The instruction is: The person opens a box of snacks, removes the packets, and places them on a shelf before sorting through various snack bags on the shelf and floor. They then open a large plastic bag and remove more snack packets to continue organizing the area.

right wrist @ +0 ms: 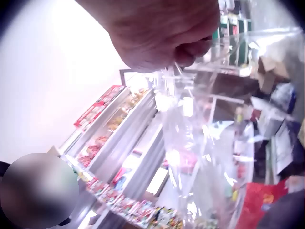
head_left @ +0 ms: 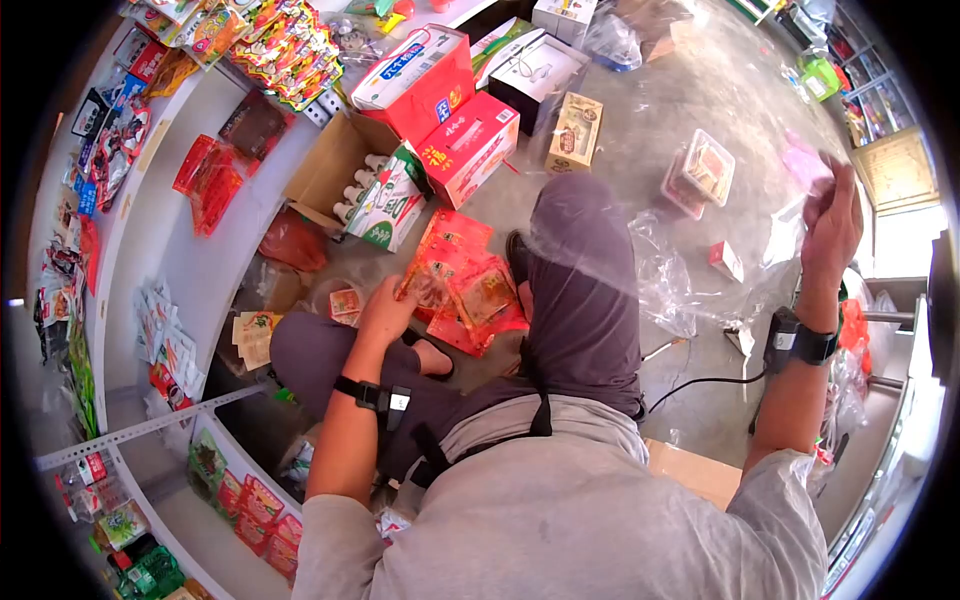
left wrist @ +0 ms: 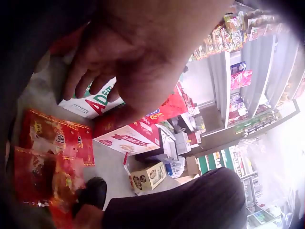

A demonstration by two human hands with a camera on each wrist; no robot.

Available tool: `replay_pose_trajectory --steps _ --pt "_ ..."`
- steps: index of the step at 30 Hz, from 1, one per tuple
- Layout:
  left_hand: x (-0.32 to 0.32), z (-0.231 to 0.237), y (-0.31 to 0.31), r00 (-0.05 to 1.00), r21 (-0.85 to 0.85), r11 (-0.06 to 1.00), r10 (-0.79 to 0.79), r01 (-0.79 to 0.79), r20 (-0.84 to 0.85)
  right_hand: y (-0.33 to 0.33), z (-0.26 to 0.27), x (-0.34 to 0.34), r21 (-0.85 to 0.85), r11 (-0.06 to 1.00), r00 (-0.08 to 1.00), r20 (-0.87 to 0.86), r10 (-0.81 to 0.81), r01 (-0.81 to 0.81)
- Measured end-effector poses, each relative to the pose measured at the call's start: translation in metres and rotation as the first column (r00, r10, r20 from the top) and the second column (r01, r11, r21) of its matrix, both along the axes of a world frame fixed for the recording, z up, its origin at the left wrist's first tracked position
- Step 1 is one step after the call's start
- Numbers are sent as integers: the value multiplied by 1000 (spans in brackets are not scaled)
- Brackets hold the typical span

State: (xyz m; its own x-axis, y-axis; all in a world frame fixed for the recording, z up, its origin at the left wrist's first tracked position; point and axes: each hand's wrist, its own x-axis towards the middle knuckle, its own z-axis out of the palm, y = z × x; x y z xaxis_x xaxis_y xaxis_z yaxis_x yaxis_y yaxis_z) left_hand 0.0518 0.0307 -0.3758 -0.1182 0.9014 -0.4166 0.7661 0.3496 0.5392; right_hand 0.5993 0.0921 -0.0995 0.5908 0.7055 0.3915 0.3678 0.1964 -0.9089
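My right hand (head_left: 832,225) is raised out to the side. Its curled fingers grip a clear plastic wrapper (right wrist: 183,138), which hangs down from the fist in the right wrist view. My left hand (head_left: 385,315) hovers at the left edge of several red snack packets (head_left: 465,285) on the floor by my foot. In the left wrist view, the fingers (left wrist: 97,81) hang loosely bent with nothing visible in them. The packets have see-through windows and overlap each other.
An opened carton (head_left: 345,165) of white bottles and red gift boxes (head_left: 470,145) stand ahead. A tan box (head_left: 575,130), clear plastic tubs (head_left: 700,170) and loose plastic film (head_left: 660,275) lie on the floor. Shelves (head_left: 160,230) with snack bags run along the left.
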Motion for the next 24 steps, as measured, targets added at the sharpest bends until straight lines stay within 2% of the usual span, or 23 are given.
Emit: replay_pose_trajectory --steps 2,3,4,5,6,7,8,9,10,11,13,14,16,17,18,19,20,21,22,24 --pt "-7 -1 -5 1000 -61 998 10 -11 -19 -3 -36 50 -61 988 989 12 -145 145" --pt "-10 -3 -8 999 -93 996 15 -18 -30 -11 -62 85 -148 982 993 37 -114 119" --pt "-15 -9 -11 1000 -56 998 7 -8 -20 -21 -82 89 -223 948 974 36 -225 227" --pt "-17 -8 -12 1000 -100 995 9 -8 11 -30 -117 119 -292 914 958 35 -285 283" --pt "-19 -4 -12 999 -143 990 13 -6 41 -45 -150 145 -338 888 948 181 -263 311" --pt "-21 -2 -11 997 -184 983 17 -4 70 -63 -188 178 -403 842 927 258 -272 359" --pt "-22 -4 -13 997 -172 985 20 -7 75 -80 -213 186 -469 782 911 207 -356 412" --pt "-20 -7 -15 996 -159 987 23 -10 81 -101 -253 217 -501 775 920 141 -365 384" --pt "-17 -9 -15 996 -143 990 26 -13 91 -121 -278 229 -592 703 902 101 -419 393" --pt "-13 -5 -12 994 -158 987 14 3 106 -138 -303 248 -669 605 880 162 -448 431" --pt "-5 5 -3 990 -191 981 -8 35 142 -157 -319 256 -792 487 827 40 -560 368" --pt "-8 -10 -2 983 -136 990 2 24 186 -159 -317 259 -834 437 833 49 -552 338" --pt "-12 -41 10 970 -220 975 84 -33 227 -158 -312 268 -882 372 855 63 -514 289" --pt "-15 -58 14 962 -260 964 125 -60 242 -145 -306 277 -856 444 890 40 -455 265" --pt "-22 -91 14 951 -280 956 163 -87 263 -128 -302 289 -795 571 933 -18 -360 205" --pt "-23 -123 15 964 -241 970 91 -29 250 -109 -298 307 -683 726 972 -113 -204 73" --pt "-23 -152 17 972 -205 978 17 32 234 -86 -299 331 -528 835 972 -233 35 -156" --pt "-18 -166 17 982 -270 962 4 49 190 -38 -221 193 -542 833 982 -74 -172 106" --pt "-13 -177 17 989 -335 940 -17 66 148 -9 -184 131 -464 885 986 -154 -55 -23" --pt "0 -202 15 995 -460 882 -78 101 70 45 -126 15 -438 882 983 -130 129 -174"
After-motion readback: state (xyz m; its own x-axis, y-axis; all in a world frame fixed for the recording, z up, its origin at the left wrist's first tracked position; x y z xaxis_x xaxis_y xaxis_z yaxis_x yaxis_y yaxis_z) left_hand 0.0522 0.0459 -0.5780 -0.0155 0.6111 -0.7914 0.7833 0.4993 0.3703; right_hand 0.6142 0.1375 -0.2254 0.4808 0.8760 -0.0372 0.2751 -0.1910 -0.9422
